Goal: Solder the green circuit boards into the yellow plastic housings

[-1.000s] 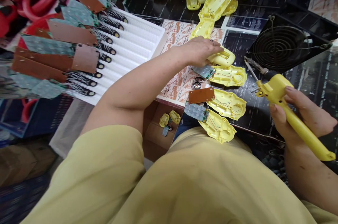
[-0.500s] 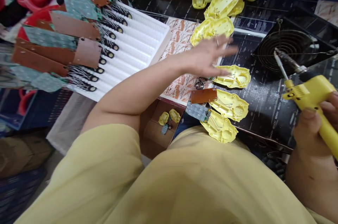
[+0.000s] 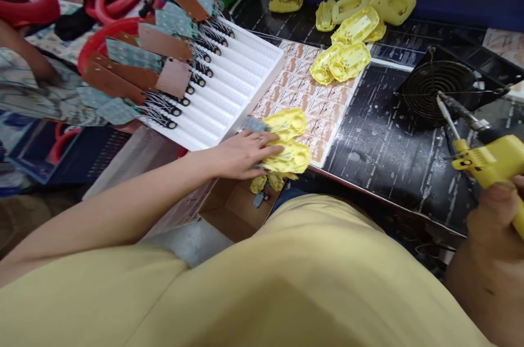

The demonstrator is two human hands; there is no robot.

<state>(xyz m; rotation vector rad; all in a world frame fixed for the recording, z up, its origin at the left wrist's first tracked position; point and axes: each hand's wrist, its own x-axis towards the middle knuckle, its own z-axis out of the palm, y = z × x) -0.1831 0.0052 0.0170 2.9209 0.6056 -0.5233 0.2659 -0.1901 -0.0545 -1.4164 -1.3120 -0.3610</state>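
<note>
The left hand (image 3: 241, 153) reaches palm down, its fingers stretched forward over the nearer yellow shell (image 3: 295, 158); whether they grip it, I cannot tell. The farther yellow shell (image 3: 291, 119) lies just beyond those fingers, with a grey board (image 3: 254, 124) beside it, past the knuckles. Below the left hand stands an open cardboard box (image 3: 245, 217); beyond its wrist is a white foam tray (image 3: 245, 74). Well apart to the right, the right hand (image 3: 495, 216) is closed around a yellow soldering gun (image 3: 491, 159), whose tip points toward a black fan (image 3: 423, 82) ahead.
</note>
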